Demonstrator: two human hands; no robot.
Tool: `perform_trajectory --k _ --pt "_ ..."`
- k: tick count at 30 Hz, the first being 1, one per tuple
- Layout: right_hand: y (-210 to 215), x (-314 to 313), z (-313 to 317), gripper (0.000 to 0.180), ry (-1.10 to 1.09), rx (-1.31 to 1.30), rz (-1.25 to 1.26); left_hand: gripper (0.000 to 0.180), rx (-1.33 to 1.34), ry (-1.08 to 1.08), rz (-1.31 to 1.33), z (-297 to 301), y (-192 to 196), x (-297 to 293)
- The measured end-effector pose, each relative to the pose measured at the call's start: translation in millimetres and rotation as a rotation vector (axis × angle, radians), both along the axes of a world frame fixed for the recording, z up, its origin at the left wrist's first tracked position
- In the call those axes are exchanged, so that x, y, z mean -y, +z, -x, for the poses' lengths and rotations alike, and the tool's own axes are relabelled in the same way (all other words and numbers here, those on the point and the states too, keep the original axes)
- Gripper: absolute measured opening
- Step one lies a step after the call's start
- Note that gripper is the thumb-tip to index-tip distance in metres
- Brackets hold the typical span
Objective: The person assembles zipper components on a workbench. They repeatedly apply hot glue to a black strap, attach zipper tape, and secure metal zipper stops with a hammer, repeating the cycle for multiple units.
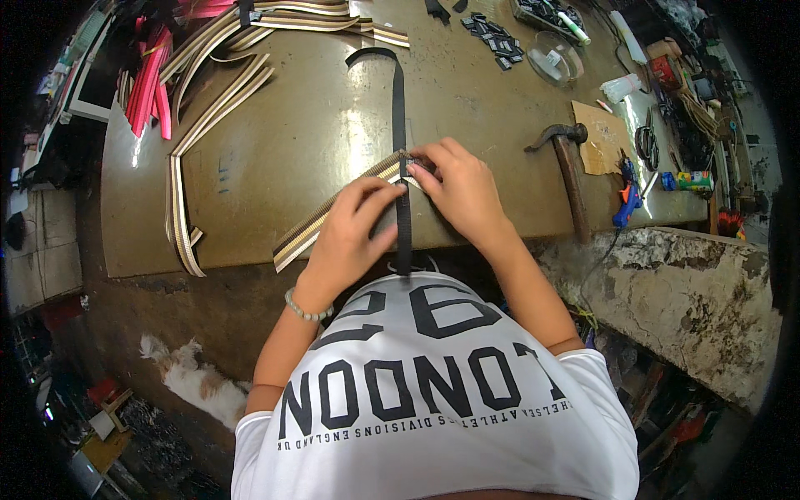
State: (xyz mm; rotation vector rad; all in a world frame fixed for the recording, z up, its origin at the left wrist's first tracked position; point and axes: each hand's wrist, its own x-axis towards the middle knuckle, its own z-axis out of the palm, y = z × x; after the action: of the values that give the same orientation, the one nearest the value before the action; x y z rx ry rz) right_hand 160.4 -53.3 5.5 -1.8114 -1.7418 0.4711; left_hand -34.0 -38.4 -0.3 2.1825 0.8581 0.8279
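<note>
Left hand [354, 233]: half-curled, index fingertip on the black strap [399, 104] beside the crossing. Can't tell if it's pinching.
Right hand [462, 187]: fingers bent, thumb and index tips close together at the crossing. Firm grip or light touch, can't tell.
Black strap: runs down the table [292, 108] between the hands; far end curls left, near end reaches past the table's front edge, by the white shirt [450, 467].
Striped strap [304, 237]: brown, cream and black; slants from near the front edge up to the hands and meets the black strap there. Fingers hide part of the joint.
Left wrist: pale bead bracelet [307, 309].
Table, left: more striped straps [177, 204], one bent at an angle; pink strips [148, 87] next to the upper bunch.
Table, right: hammer [568, 171], head away from the person; brown cardboard [602, 137] just beside it; blue glue gun [627, 200] and green can [694, 181] further right.
Table, far side: small dark pieces [496, 40] in a loose pile, near a clear round dish [555, 60].
Floor, left: white-and-tan furry animal [202, 387], lying down.
</note>
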Motion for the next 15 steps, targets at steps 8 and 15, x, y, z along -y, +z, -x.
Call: perform_trajectory --k 8,15 --pt "0 -1 -2 0.014 0.003 -0.054 -0.003 0.017 0.044 0.114 0.086 -17 -8 -32" --pt "-1 1 -4 0.022 0.057 0.036 0.013 0.018 0.003 0.236 0.266 -26 -4 -37"
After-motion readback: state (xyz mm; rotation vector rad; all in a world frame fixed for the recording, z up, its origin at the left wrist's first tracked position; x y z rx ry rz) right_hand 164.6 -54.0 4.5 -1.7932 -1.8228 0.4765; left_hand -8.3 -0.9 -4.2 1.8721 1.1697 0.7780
